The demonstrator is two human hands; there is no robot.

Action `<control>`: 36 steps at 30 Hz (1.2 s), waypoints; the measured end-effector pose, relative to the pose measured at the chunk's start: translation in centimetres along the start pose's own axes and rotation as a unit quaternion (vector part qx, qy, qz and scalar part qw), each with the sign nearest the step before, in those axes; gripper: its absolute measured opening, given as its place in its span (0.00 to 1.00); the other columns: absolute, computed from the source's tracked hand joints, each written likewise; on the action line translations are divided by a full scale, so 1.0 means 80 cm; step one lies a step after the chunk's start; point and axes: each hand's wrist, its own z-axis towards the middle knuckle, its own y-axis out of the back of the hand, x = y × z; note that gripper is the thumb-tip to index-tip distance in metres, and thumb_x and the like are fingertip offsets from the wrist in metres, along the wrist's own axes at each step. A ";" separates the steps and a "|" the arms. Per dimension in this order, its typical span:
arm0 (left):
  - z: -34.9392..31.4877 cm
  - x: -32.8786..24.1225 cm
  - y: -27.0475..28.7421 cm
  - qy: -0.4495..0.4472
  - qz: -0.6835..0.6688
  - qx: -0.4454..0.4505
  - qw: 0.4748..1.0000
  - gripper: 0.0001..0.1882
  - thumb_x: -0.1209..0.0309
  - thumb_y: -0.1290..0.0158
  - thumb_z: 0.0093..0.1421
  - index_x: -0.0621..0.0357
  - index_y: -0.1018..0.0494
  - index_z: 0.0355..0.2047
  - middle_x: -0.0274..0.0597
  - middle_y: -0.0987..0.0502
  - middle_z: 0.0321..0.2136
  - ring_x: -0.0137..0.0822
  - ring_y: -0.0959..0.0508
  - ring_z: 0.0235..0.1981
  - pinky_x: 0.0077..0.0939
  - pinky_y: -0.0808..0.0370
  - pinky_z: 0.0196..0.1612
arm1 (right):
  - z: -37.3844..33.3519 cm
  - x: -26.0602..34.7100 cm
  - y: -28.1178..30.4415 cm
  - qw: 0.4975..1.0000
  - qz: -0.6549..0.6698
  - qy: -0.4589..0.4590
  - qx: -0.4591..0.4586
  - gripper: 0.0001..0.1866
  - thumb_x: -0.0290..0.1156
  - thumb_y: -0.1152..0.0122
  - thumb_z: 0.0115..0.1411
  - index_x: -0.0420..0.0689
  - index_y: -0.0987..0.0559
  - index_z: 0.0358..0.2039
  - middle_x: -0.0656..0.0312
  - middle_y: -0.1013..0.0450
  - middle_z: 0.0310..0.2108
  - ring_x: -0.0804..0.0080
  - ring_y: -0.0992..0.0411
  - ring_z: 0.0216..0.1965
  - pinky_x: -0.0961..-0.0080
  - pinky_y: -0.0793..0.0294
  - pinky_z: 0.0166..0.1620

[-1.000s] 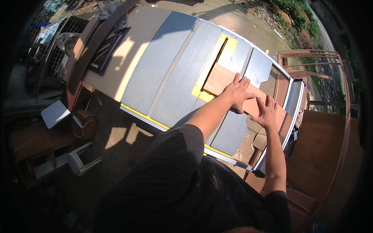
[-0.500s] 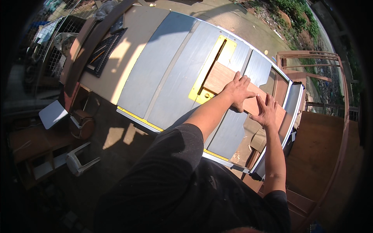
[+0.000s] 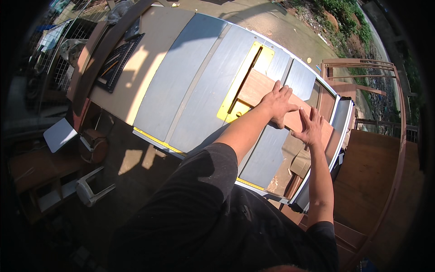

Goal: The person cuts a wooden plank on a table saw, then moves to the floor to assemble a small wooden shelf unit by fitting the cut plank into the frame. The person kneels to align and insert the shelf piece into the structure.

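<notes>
A flat reddish-brown wooden board [image 3: 256, 88] lies across the grey metal top of a table saw [image 3: 204, 86]. Its left end meets the slot in the yellow insert plate [image 3: 244, 77]; its right end reaches toward the metal rail fence [image 3: 345, 115]. My left hand [image 3: 277, 105] rests on the middle of the board with fingers spread. Close beside it, my right hand [image 3: 311, 128] lies on the board's right part, fingers apart and thumb toward the near edge. The fingertips of the two hands nearly meet. I cannot make out a blade in the slot.
A tan wooden panel [image 3: 158, 34] extends the table leftward, carrying a black tray [image 3: 118, 63] and a dark beam. Yellow measuring tape strip [image 3: 158, 141] runs along the near edge. A white stool [image 3: 93, 188] stands lower left; a wooden frame [image 3: 398, 118] stands at right.
The view has shifted slightly, so the table sits a little further left in the picture. Both hands keep their place on the board.
</notes>
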 end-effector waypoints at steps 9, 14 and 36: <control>0.015 0.010 0.006 0.003 -0.008 -0.002 1.000 0.51 0.40 0.35 0.37 0.24 0.38 0.66 0.62 0.44 0.67 0.57 0.49 0.71 0.65 0.60 0.69 | 0.017 -0.011 0.001 1.000 -0.009 -0.006 0.002 0.62 0.77 0.36 0.27 0.68 0.34 0.67 0.43 0.47 0.67 0.42 0.50 0.69 0.33 0.59 0.67; 0.024 0.015 0.007 0.001 -0.003 -0.007 1.000 0.52 0.41 0.35 0.37 0.24 0.38 0.66 0.62 0.44 0.67 0.57 0.49 0.70 0.64 0.60 0.69 | 0.026 -0.017 0.003 1.000 -0.012 -0.006 0.000 0.62 0.79 0.37 0.27 0.68 0.35 0.67 0.43 0.47 0.67 0.43 0.50 0.70 0.32 0.59 0.66; 0.076 0.046 0.008 0.002 0.016 -0.059 0.998 0.50 0.39 0.35 0.33 0.26 0.33 0.62 0.59 0.37 0.60 0.54 0.44 0.67 0.64 0.55 0.68 | 0.081 -0.050 0.008 1.000 -0.019 0.003 -0.010 0.62 0.77 0.34 0.28 0.70 0.35 0.68 0.44 0.47 0.67 0.44 0.49 0.69 0.36 0.56 0.66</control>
